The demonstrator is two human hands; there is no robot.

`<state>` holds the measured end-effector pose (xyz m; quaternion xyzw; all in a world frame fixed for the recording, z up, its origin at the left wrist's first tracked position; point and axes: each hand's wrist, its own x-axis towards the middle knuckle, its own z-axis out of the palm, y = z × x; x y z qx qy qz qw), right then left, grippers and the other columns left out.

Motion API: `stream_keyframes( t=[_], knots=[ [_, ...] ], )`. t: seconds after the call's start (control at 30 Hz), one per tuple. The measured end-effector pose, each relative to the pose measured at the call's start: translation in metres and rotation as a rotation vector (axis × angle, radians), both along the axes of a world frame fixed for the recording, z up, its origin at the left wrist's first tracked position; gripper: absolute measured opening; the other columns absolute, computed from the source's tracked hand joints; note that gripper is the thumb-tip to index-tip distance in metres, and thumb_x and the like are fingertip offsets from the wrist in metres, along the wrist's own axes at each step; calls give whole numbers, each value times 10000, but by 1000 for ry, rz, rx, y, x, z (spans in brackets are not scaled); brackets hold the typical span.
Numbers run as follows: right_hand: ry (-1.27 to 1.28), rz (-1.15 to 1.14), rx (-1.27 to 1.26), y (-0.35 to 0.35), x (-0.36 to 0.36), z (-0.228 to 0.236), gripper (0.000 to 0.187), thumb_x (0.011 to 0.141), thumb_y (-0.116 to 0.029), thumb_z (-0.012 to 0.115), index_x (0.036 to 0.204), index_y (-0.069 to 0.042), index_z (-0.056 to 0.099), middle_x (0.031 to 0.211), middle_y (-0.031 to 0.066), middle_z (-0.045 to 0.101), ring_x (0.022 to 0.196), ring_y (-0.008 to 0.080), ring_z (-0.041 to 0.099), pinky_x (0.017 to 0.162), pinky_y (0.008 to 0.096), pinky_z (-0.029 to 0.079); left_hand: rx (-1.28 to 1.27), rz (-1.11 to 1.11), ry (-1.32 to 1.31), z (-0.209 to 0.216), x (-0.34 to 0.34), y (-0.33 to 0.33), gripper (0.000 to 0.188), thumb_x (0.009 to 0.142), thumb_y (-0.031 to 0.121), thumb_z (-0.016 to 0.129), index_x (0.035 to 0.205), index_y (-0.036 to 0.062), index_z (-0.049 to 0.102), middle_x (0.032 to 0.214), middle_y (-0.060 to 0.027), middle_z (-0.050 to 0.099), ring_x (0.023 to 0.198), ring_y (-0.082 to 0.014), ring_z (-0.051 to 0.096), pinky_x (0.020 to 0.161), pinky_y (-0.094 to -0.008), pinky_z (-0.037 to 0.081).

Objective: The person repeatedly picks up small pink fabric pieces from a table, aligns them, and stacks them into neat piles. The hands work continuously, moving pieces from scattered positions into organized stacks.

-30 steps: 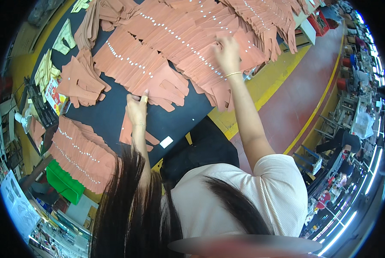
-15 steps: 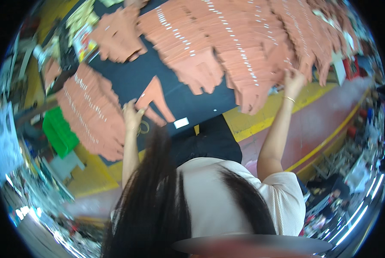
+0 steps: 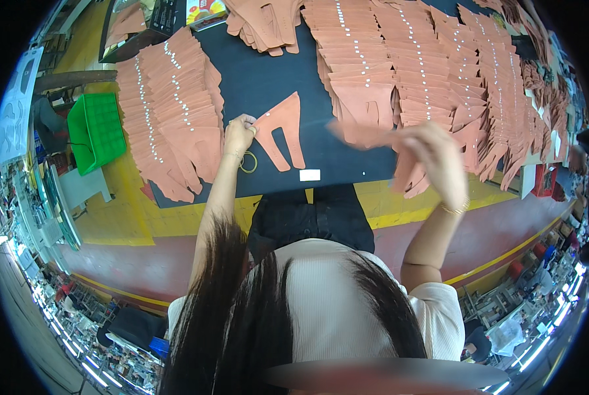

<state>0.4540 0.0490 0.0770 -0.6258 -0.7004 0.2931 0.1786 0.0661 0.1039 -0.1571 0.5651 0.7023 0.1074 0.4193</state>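
On the dark table lies a flat salmon-coloured cut piece [image 3: 285,125] with two legs, apparently leather. My left hand [image 3: 240,134] pinches its upper left corner between the fingertips. Above the table's near right part, my right hand [image 3: 437,158] is smeared by motion, its fingers closed on a second salmon cut piece [image 3: 359,134] that points left and is also blurred. A white label [image 3: 309,175] lies just below the first piece. Close to my left wrist is a yellow-green ring [image 3: 247,162], perhaps a rubber band.
Overlapping rows of the same pieces [image 3: 416,72], marked with small white tags, cover the table's right side. Another fanned stack [image 3: 169,112] lies at left, and a loose pile [image 3: 265,25] at the far edge. A green crate [image 3: 97,131] stands left of the table [image 3: 242,79].
My right hand has left the right-hand rows and moved left, now with a piece in its fingers. The left hand stays at the first piece's corner. The whole view has shifted.
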Motion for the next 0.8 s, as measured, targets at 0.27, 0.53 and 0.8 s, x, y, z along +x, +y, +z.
stream_keyframes(
  t=[0.27,0.53,0.8],
  knots=[
    [186,121,-409,66,-168,-182,132,840,-153,635,903,-60,704,1005,136,685,963,318,628,845,400,498,-478,228,-316,8,-18,29,602,940,580,510,973,16,717,805,-40,655,732,-133,588,661,-279,462],
    [46,36,-113,76,-178,-226,113,845,-163,627,900,-90,695,959,100,645,950,298,623,844,417,505,-362,10,-271,7,-14,27,460,850,399,734,939,-51,702,864,-101,694,817,-182,628,815,-314,487],
    [-17,24,-135,83,-182,-218,185,789,-158,700,966,-111,673,1054,77,616,1030,293,588,866,417,489,-168,48,-133,-15,-10,16,241,818,206,755,899,-12,692,771,-37,655,691,-110,560,659,-273,450]
  ],
)
